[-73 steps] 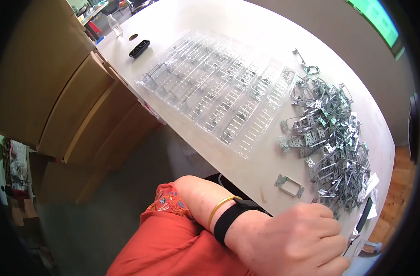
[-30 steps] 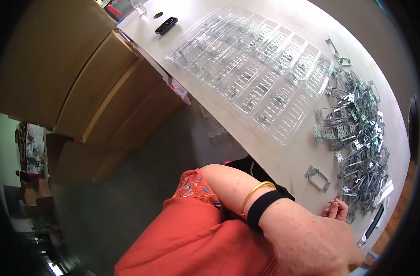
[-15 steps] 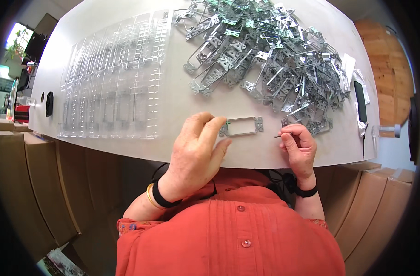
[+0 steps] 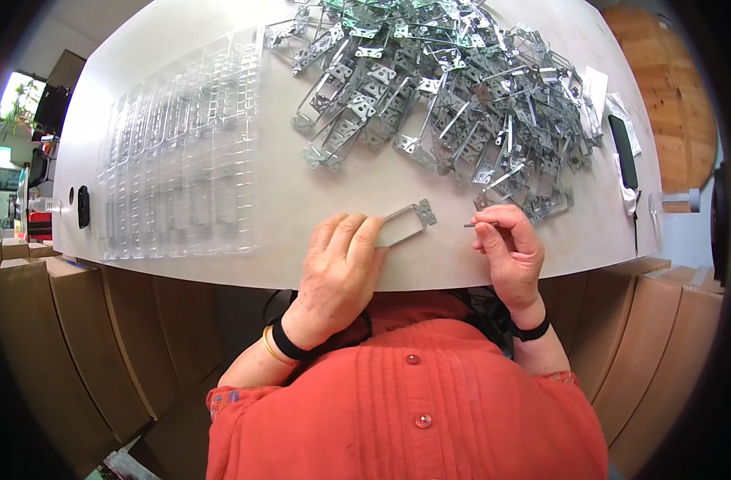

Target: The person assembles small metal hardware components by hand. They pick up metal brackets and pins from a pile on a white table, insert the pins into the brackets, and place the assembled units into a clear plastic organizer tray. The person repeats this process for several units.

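My left hand (image 4: 337, 260) has its fingers curled over the near-left end of a rectangular metal bracket frame (image 4: 399, 238), covering that end. The frame lies at a slant near the front edge of the table, and its far end with a small holed plate points up and right. A short gap to the right, my right hand (image 4: 511, 252) pinches a thin, dark, short rod (image 4: 479, 225) between thumb and fingers. What lies inside that palm is hidden. Just beyond it begins a heap of similar metal brackets (image 4: 461, 104).
Clear plastic trays (image 4: 181, 160) with compartments cover the table's left side. A black object (image 4: 84, 206) sits at the left edge. On the right are a dark phone-like slab (image 4: 623, 152), white paper (image 4: 594, 92) and a clear cylinder (image 4: 679, 202). Cardboard boxes (image 4: 89, 336) flank the table below.
My left hand has closed over the left end of the bracket frame, which now tilts up to the right. The right hand keeps its pinch on the rod. The whole view has shifted slightly.
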Demonstrator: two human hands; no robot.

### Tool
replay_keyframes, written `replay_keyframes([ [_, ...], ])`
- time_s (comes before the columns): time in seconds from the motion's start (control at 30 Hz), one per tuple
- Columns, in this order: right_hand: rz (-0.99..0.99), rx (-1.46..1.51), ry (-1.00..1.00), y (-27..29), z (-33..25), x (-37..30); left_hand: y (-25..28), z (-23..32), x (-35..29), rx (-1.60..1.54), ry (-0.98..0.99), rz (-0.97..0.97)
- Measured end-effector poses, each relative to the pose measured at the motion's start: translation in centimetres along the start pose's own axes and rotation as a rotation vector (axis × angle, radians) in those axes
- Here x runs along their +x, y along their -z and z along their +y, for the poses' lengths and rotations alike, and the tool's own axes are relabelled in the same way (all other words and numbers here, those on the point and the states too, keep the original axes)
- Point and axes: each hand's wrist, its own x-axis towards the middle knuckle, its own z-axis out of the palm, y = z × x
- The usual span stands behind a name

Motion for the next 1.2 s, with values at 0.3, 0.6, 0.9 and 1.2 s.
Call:
replay_keyframes([
  [0.3,-0.096,-0.453,0.314,-0.6,0.6,0.8,1.0,0.6,-0.3,0.056,-0.035,-0.094],
  [0.6,-0.084,-0.397,0.224,-1.3,0.2,0.8,0.9,0.3,-0.3,0.088,-0.105,-0.059],
  [0.9,-0.085,-0.248,0.089,-2.3,0.2,0.9,1.8,0.8,0.0,-0.411,0.168,-0.022],
  [1.2,-0.027,-0.169,0.080,-3.4,1.1,1.3,0.0,-0.4,0.0,-0.321,0.314,0.117],
])
